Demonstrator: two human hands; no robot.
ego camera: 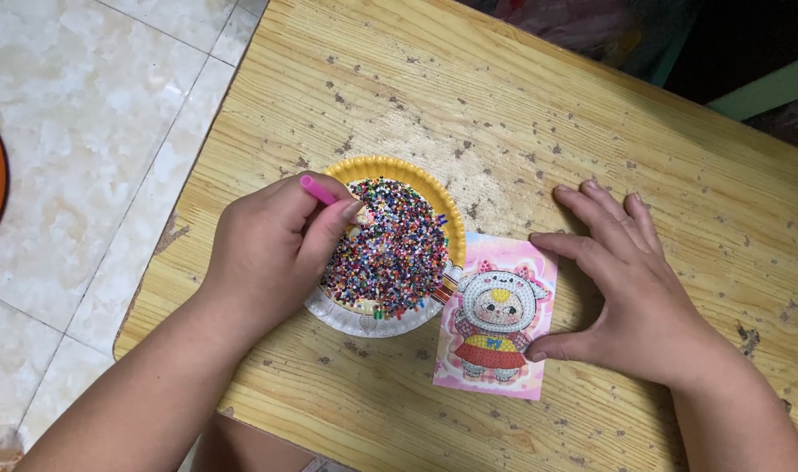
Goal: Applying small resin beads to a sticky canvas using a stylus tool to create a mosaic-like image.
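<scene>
Wooden table [591,131]: left hand [272,245] grips pink pen [319,190] over beads [395,245]; right hand [631,288] open, steadying card [497,315].

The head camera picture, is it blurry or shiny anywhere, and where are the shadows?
In the head view, the beads in the paper plate and the picture card look sharp, with no strong glare; soft shadows lie under the right hand and beside the left hand holding a pink pen; the top right corner beyond the table is dark and blurry.
</scene>
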